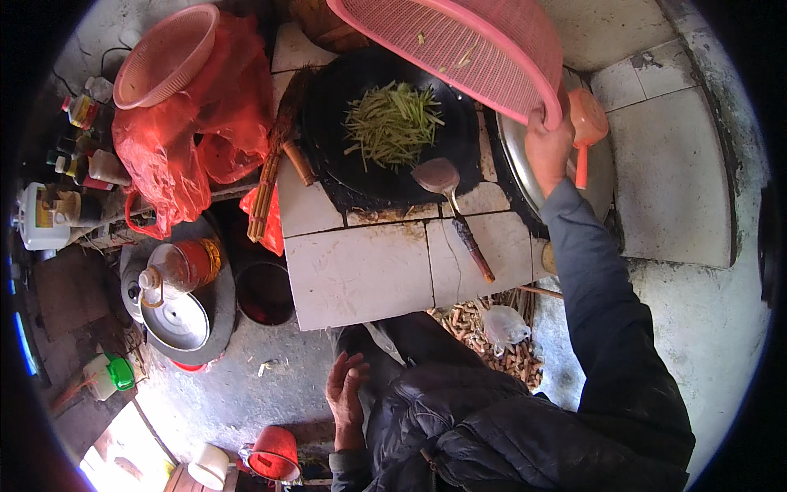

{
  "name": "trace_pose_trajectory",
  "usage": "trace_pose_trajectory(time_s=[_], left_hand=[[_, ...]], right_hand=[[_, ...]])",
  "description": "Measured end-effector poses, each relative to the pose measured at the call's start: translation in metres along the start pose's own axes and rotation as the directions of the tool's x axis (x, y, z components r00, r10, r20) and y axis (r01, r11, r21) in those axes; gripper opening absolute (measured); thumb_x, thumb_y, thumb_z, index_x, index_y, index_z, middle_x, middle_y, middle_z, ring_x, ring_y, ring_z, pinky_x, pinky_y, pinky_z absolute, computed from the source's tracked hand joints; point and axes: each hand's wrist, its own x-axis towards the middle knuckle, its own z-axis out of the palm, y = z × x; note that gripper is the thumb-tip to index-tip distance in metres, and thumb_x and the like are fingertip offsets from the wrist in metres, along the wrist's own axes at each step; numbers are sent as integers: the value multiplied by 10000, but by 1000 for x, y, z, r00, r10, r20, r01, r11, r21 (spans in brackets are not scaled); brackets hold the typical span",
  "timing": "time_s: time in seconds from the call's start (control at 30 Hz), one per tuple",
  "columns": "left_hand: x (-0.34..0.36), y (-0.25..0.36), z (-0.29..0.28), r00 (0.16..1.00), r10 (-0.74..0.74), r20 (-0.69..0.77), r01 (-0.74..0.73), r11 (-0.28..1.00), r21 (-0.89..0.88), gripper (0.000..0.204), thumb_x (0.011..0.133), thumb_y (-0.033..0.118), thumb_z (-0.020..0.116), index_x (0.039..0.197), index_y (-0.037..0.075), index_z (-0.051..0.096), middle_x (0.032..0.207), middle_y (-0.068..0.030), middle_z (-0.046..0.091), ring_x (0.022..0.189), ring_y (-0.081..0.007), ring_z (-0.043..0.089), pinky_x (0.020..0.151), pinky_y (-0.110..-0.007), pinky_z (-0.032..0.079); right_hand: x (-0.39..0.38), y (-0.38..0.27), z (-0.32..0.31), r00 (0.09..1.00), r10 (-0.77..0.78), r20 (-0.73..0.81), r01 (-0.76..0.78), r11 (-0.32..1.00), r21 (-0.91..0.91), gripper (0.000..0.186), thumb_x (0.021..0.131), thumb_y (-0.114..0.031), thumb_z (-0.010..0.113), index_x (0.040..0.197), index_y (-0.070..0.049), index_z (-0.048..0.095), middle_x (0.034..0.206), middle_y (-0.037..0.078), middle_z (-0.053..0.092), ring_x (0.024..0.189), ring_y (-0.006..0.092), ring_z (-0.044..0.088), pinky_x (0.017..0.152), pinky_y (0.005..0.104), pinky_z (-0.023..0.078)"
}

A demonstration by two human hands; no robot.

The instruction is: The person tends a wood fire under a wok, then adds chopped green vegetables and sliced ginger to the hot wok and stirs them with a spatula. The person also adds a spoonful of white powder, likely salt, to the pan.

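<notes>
My right hand (548, 149) grips the rim of a pink plastic colander (484, 61), holding it tilted above the back right of the wok. A few green shreds cling to the mesh inside it. Below, a heap of green vegetable strips (393, 127) lies in the black wok (328, 102). A spatula (464, 238) rests with its blade over the wok's front rim and its dark handle on the tiled stove top (361, 275). My left hand (346, 398) hangs low by my leg, holding nothing, fingers apart.
A large metal lid (602, 184) with an orange ladle (584, 123) on it sits right of the wok. To the left are a straw brush (266, 193), red plastic bags (164, 156), an oil bottle (184, 264) and several condiment bottles. Corncobs (525, 365) lie beneath the stove edge.
</notes>
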Motion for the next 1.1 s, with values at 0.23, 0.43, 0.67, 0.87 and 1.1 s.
trace_pose_trajectory(time_s=[0.23,0.43,0.67,0.87,1.1], left_hand=[[25,34,-1,983,178,-41,-177,984,32,722,1037,370,719,1567,-48,463,1396,-210,678,1144,-248,707,924,-368,567],[30,31,2,985,167,-39,-164,984,65,671,1041,344,720,1555,-26,497,1374,-200,693,1128,-246,716,908,-353,571],[22,17,19,993,113,23,-114,991,68,546,1063,251,703,1530,11,550,1376,-183,711,1142,-242,727,918,-349,581],[25,18,27,990,135,34,-137,988,74,532,1067,251,699,1527,23,559,1367,-180,716,1129,-238,729,908,-346,583],[25,19,31,988,153,25,-155,985,75,528,1063,237,705,1522,17,565,1349,-175,724,1116,-229,728,896,-341,583]], right_hand=[[-14,7,-12,998,38,51,-40,999,34,236,974,-37,635,1186,30,714,1070,232,752,1018,385,749,828,419,571],[-38,17,-29,996,-86,12,87,994,-66,235,942,-53,652,1160,28,686,1076,259,732,1019,491,696,850,497,548],[-28,11,-36,979,198,-49,-191,974,126,211,975,-40,652,1129,103,659,1078,236,743,1019,362,720,896,422,536],[-26,19,-25,933,347,-91,-286,872,399,151,962,-29,646,1012,114,655,853,187,720,838,243,703,772,412,541],[-26,36,-16,949,306,-75,-288,938,191,125,925,-5,613,969,109,641,858,262,680,807,370,672,773,422,531]])
